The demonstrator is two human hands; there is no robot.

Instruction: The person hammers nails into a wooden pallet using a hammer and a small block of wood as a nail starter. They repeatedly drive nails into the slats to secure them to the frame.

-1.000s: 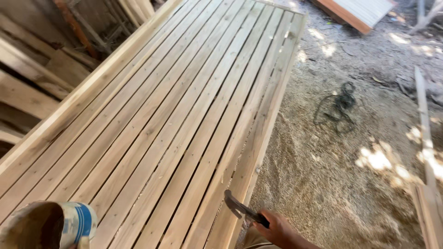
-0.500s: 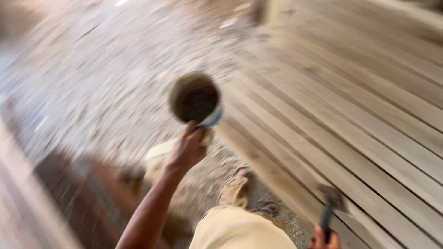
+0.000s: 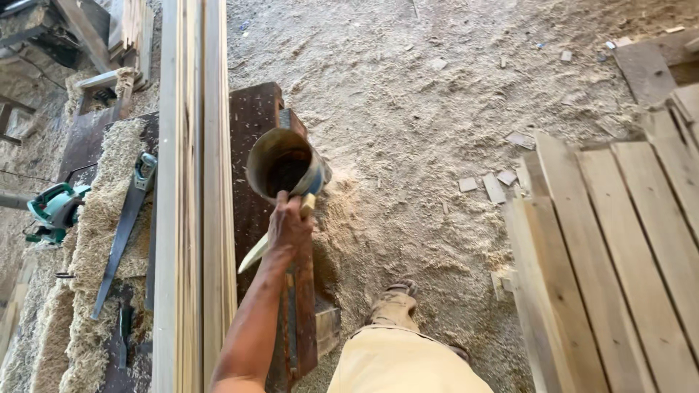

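One grip shows: my left hand (image 3: 289, 224) is wrapped around a can (image 3: 285, 167), tilted above the dark desk (image 3: 255, 116), right of the long planks (image 3: 191, 182). A saw (image 3: 124, 225) lies left; a pallet (image 3: 619, 240) right.

Sawdust-strewn floor (image 3: 437, 109), wood offcuts (image 3: 495, 185), slatted panel (image 3: 619, 255), long planks (image 3: 191, 182)

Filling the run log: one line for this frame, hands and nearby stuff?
left hand: holds tin can and wooden stick | right hand: out of view | below: dark workbench, long planks | floor: sawdust
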